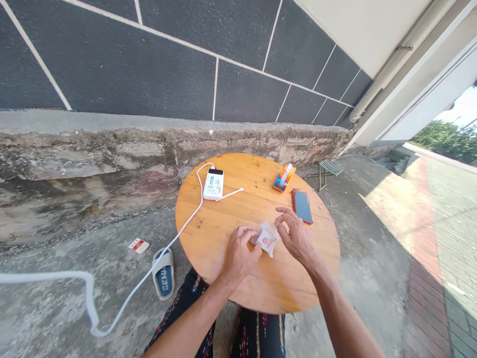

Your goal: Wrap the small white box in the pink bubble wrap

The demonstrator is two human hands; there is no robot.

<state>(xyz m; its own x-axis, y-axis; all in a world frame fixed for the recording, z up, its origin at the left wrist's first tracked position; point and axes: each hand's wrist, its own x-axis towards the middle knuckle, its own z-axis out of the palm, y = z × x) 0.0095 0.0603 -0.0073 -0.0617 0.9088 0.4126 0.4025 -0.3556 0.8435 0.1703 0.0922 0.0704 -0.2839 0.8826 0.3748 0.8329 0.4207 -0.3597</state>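
Observation:
A small white packet with red print (267, 240) lies on the round wooden table (208, 238), in a clear-looking wrapper. My left hand (241, 252) grips its left side, the thumb at the near edge and the fingers at the far edge. Just right of the packet, my right hand (296, 235) hovers with fingers bent and apart, holding nothing that I can see. Beyond it lies a phone in a red case (302, 207). An orange tape dispenser (284, 177) sits farther back.
A white power bank (213, 185) with a short cable stands at the table's back left. A long white cable (186, 223) trails off the left edge. On the floor are a slipper (164, 274) and a red-and-white card (139, 245). A folding stool (328, 170) stands behind right.

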